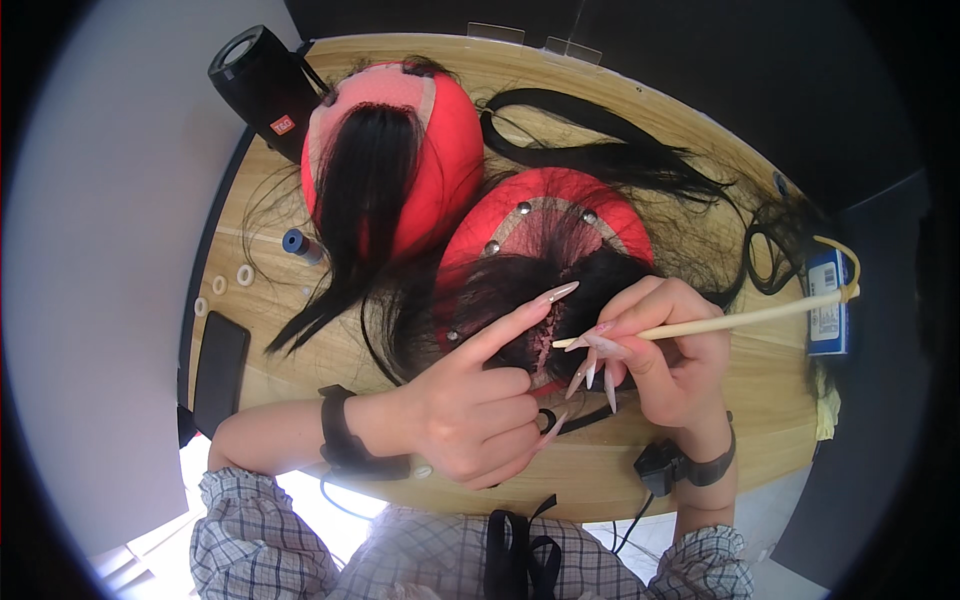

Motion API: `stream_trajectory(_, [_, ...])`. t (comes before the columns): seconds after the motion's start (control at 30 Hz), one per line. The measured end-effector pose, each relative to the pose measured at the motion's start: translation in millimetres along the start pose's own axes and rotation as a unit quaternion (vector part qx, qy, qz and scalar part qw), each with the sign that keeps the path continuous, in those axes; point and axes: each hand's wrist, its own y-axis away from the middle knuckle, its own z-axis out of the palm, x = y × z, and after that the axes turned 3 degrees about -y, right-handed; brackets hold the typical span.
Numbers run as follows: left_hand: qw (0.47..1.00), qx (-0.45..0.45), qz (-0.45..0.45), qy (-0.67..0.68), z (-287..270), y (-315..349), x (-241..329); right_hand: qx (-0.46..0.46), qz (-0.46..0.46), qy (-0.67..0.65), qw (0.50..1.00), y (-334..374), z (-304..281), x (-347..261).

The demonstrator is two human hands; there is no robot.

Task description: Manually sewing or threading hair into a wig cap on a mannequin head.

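- Your left hand (462,410) stretches its index finger over the black hair (415,300); the other fingers curl in, and whether they hold anything you cannot tell from here.
- Your right hand (685,345) is clamped on a pale stick (740,319), thumb and fingers pinching it near its narrow tip.
- You have that tip at the parting in the hair, below your left index fingertip (contact is too fine to make out).
- The hair lies over the near red dome (628,222), in front of you on the wooden table (760,400), with round metal pins (590,216) along its pale band.
- Beyond it, to your left, a second red dome (455,160) bears another black lock (368,165), near a black cylindrical speaker (262,90).
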Motion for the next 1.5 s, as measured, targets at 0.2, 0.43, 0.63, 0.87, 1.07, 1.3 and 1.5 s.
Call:
stream_trajectory(0.2, [1.0,-0.001,0.0,-0.002,-0.6,0.7,-0.9,0.011,0.052,-0.068,0.996,0.9,1.6,1.7])
stream_trajectory(0.43, [0.993,-0.026,-0.015,-0.11,-10.1,-2.7,7.3,0.01,0.077,-0.111,0.991,3.0,-0.4,3.1])
stream_trajectory(0.63, [0.935,0.035,0.017,-0.353,-4.5,-0.2,6.5,0.01,0.068,-0.118,0.991,0.1,1.1,7.2])
stream_trajectory(0.87, [0.928,-0.045,-0.001,-0.371,-15.0,-6.4,11.5,0.008,0.074,-0.116,0.99,-1.2,2.7,4.6])
stream_trajectory(1.07, [0.899,0.005,-0.034,-0.436,-9.6,-11.5,9.5,0.015,0.077,-0.114,0.99,-0.4,3.5,4.9])
stream_trajectory(1.3, [0.908,-0.062,-0.037,-0.413,-12.9,-9.9,14.1,0.021,0.082,-0.095,0.992,0.8,2.6,4.2])
stream_trajectory(1.5, [0.923,-0.08,0.043,-0.373,-22.2,-12.4,13.6,0.037,0.042,-0.049,0.997,-0.4,7.1,0.3])
